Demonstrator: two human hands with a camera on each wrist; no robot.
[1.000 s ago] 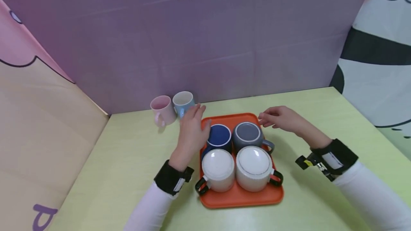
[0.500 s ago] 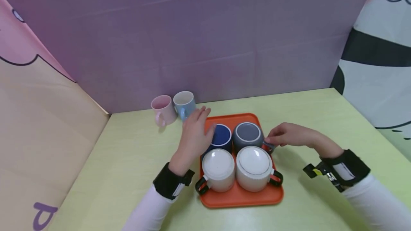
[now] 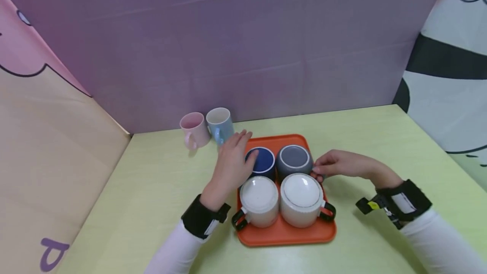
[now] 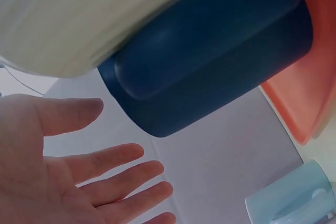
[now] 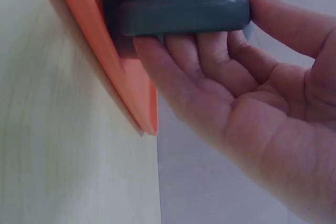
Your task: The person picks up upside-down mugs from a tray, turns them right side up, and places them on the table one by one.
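Observation:
Four mugs stand upside down on an orange tray (image 3: pixel 289 236): a dark blue mug (image 3: pixel 263 162) and a grey mug (image 3: pixel 294 158) at the back, two white mugs (image 3: pixel 258 195) (image 3: pixel 302 193) in front. My left hand (image 3: pixel 237 155) lies against the blue mug's left side. In the left wrist view its fingers (image 4: pixel 105 161) are straight and spread, a little off the blue mug (image 4: pixel 210 51). My right hand (image 3: pixel 329 166) grips the grey mug's handle (image 5: pixel 184 14), with fingers (image 5: pixel 210 61) curled through the loop and the thumb on its end.
A pink mug (image 3: pixel 193 129) and a light blue mug (image 3: pixel 219 124) stand upright on the yellow-green table (image 3: pixel 152 189), just behind my left hand near the purple back wall. Fabric panels close off both sides.
My right hand dropped from above the tray's back right corner to the grey mug's handle and curled round it. My left hand edged right toward the blue mug.

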